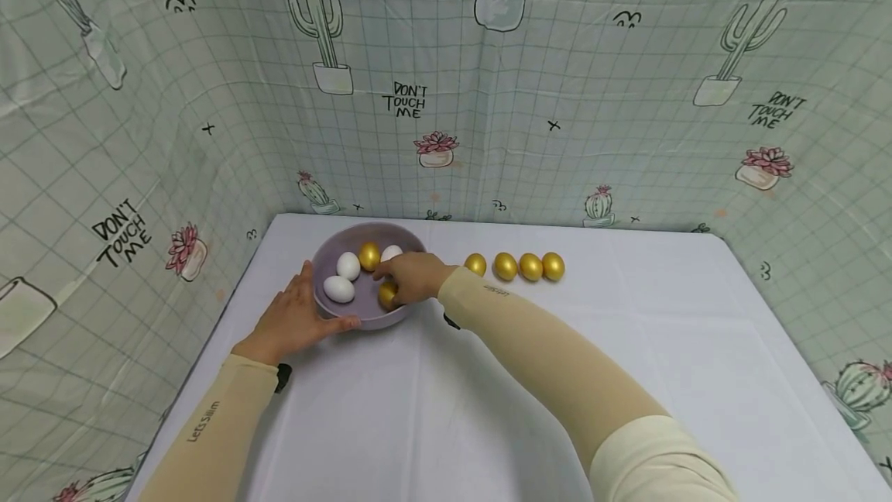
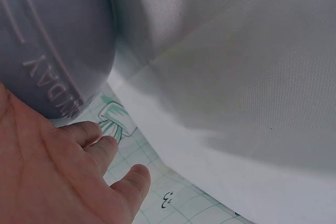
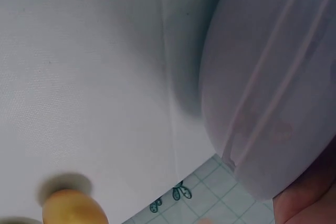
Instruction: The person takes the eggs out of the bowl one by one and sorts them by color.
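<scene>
A purple bowl [image 1: 369,321] stands at the back left of the table with three white eggs [image 1: 339,289] and a gold egg [image 1: 369,256] inside. The left hand [image 1: 293,322] rests against the bowl's near left side, its thumb along the front rim and its fingers extended up the left wall. Reaching over the right rim, the right hand [image 1: 416,279] has its fingers curled at a second gold egg [image 1: 387,295] inside the bowl and holds it. In the right wrist view the bowl wall [image 3: 262,87] hides that egg and most of the hand.
Several gold eggs [image 1: 531,267] lie in a row on the white table [image 1: 488,378], right of the bowl. The leftmost egg [image 1: 476,264] sits just behind the right forearm. A cactus-patterned cloth [image 1: 516,130] rises behind and at both sides of the table.
</scene>
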Demonstrator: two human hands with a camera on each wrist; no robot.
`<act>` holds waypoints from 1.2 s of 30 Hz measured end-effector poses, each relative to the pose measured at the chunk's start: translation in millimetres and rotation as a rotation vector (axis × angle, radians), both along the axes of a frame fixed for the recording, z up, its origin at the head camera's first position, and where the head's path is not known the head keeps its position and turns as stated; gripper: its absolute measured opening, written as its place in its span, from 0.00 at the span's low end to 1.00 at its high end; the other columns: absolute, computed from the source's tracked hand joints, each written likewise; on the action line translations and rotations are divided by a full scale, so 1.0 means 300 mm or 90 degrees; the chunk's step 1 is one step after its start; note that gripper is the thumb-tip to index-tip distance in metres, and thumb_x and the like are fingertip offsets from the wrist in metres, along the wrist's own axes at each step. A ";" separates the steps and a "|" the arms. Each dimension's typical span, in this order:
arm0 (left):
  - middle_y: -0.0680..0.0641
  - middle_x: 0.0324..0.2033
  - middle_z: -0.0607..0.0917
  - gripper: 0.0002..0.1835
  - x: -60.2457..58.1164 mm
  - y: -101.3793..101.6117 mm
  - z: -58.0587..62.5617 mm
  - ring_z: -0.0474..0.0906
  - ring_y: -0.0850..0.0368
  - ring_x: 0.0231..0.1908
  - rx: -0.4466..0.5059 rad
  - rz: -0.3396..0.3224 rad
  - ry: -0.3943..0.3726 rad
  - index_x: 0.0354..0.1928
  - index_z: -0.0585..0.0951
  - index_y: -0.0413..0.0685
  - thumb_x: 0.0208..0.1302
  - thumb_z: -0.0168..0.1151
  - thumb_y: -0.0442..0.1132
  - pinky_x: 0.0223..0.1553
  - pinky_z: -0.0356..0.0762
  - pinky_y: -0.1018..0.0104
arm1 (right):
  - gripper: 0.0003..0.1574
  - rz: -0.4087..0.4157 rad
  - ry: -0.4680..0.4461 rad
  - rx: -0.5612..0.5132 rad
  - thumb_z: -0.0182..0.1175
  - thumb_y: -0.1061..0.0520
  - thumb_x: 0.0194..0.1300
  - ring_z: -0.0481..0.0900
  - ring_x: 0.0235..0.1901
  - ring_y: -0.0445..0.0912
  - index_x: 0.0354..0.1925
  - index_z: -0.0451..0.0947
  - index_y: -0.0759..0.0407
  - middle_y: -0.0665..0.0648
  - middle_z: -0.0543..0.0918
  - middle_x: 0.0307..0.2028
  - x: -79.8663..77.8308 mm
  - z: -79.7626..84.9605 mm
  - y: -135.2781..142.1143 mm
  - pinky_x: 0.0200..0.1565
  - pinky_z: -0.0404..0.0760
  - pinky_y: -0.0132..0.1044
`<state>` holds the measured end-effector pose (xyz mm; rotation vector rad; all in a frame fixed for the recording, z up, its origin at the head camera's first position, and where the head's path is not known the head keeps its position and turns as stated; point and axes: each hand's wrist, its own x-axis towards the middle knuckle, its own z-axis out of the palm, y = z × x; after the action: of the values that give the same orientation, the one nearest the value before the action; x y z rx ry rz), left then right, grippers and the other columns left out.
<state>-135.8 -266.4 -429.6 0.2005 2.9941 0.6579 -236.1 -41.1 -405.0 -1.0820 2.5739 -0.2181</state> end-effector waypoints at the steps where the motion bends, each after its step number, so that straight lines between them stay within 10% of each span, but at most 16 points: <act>1: 0.20 0.70 0.52 0.74 0.000 0.000 -0.001 0.52 0.23 0.69 -0.001 -0.001 0.000 0.74 0.37 0.24 0.52 0.64 0.76 0.64 0.51 0.28 | 0.31 -0.002 -0.005 0.000 0.69 0.51 0.64 0.77 0.49 0.40 0.65 0.77 0.46 0.47 0.81 0.55 0.001 0.001 -0.001 0.51 0.76 0.35; 36: 0.21 0.72 0.50 0.75 -0.003 -0.008 -0.006 0.48 0.24 0.70 0.004 -0.001 -0.013 0.75 0.36 0.26 0.51 0.62 0.78 0.65 0.48 0.28 | 0.26 -0.003 0.009 0.032 0.61 0.54 0.70 0.76 0.43 0.40 0.66 0.77 0.42 0.46 0.83 0.52 0.009 -0.003 -0.016 0.47 0.76 0.36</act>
<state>-136.6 -268.7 -431.2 0.1963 2.9730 0.6646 -233.4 -46.0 -405.7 -1.0644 2.5803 -0.1455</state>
